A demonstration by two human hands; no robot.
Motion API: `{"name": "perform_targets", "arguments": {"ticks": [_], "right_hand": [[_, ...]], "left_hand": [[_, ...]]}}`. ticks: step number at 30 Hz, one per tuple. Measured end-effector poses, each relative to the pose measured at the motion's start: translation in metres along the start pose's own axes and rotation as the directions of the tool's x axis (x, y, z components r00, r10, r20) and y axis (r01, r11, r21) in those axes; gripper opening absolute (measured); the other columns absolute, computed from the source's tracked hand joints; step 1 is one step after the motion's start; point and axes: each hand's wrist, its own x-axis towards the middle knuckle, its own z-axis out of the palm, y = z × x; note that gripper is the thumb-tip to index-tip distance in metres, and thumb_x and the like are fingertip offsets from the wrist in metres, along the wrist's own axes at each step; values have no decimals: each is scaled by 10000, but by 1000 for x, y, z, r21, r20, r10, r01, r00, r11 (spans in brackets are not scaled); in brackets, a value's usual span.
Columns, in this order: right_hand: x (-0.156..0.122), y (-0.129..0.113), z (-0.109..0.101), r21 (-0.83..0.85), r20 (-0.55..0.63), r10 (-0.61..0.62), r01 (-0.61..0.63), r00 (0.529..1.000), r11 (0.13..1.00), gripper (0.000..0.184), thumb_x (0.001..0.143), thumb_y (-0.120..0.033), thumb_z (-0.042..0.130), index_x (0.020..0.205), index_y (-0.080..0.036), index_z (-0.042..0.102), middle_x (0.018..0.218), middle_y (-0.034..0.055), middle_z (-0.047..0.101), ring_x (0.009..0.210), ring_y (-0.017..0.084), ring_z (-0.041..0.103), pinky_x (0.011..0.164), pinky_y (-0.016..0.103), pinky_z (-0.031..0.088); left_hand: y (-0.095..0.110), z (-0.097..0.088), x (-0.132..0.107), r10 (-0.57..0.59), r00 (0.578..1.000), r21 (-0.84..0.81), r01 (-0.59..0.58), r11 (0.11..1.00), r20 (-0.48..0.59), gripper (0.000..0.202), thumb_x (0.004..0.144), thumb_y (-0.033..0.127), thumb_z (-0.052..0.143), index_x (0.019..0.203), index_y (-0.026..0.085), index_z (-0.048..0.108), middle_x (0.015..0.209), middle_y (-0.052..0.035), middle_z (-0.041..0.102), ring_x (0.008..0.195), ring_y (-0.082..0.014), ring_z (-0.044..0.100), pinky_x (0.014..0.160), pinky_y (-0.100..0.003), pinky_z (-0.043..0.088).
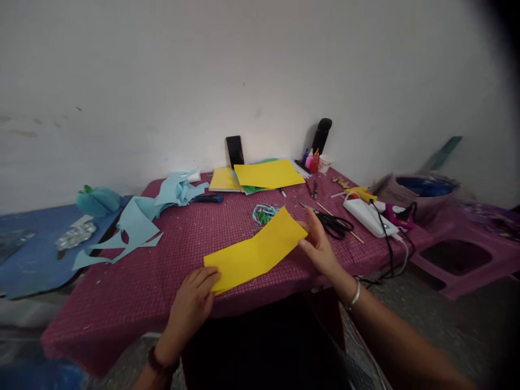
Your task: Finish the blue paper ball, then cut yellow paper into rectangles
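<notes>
A yellow paper strip with a crease across its middle stretches between my two hands near the table's front edge. My left hand rests on its lower left end, fingers over the top. At the raised right end, my right hand pinches the paper between thumb and fingers. Just behind the strip lies a small bundle of pale blue and green shreds. Black-handled scissors lie to the right of my right hand, beside a thin wooden stick.
Cut light blue paper scraps spread over the left side. Yellow sheets are stacked at the back, before a leaning phone. On the right are a yellow glue gun, a white power strip with cables, and a pink stool.
</notes>
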Motion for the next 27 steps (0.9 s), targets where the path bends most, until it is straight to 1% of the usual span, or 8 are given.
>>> {"name": "perform_targets", "arguments": {"ticks": [2,4,7,10,14,19,24,27], "right_hand": [[-3,-4,17,46,34,12,-13,999,999,854,850,-538,580,1510,-266,110,1417,116,486,1271,241,504,1017,392,453],[-7,-3,32,13,74,35,-36,997,999,735,860,-544,558,1463,-254,254,1415,114,489,1277,238,497,1027,390,448],[-15,4,48,-134,139,61,-43,988,990,449,904,-474,510,1275,-222,491,1238,112,621,1136,233,594,961,384,494],[-19,10,57,-302,202,68,-4,977,953,279,918,-374,491,1118,-212,598,1147,109,662,1056,244,621,927,406,501],[-18,15,60,-358,115,90,-43,989,933,243,901,-325,494,1053,-215,648,1107,105,693,1041,261,638,926,427,502],[-15,19,58,-310,9,104,-96,995,946,264,852,-314,527,1049,-202,663,1097,97,712,1007,269,664,891,426,527],[-16,22,57,-274,-28,142,-144,989,951,250,846,-331,550,1028,-207,669,1081,94,720,982,275,671,865,432,539],[-18,23,57,-281,-22,139,-140,990,950,238,850,-337,557,1015,-212,675,1088,87,718,997,276,665,871,433,536]], "left_hand": [[0,-1,0,2,1000,-1,-2,1000,-3,406,776,25,477,1114,183,638,1172,-82,654,1085,-229,584,949,-411,494],[0,-1,1,2,1000,-5,-2,1000,-9,404,777,32,479,1111,189,642,1168,-78,659,1076,-228,590,944,-410,497],[1,-3,2,-2,1000,-11,2,1000,-6,395,779,45,482,1105,192,649,1160,-79,665,1068,-227,597,939,-406,499],[2,-5,3,-2,1000,-8,2,1000,9,382,789,51,481,1103,187,650,1152,-82,667,1061,-230,599,928,-405,500],[4,-5,4,-17,1000,-33,18,999,7,385,790,50,473,1107,189,642,1155,-83,663,1071,-230,594,943,-407,492],[6,-7,0,-26,995,-75,19,997,-97,452,779,87,542,1223,168,543,1292,-133,576,1189,-262,527,1017,-457,438],[7,-15,-2,23,993,-170,-43,984,-115,245,804,282,631,1034,205,606,1277,-115,594,1200,-279,525,1045,-519,398],[8,-18,-2,46,995,-179,-61,982,-88,182,805,314,625,953,208,636,1251,-101,614,1180,-274,538,1048,-514,395]]}}
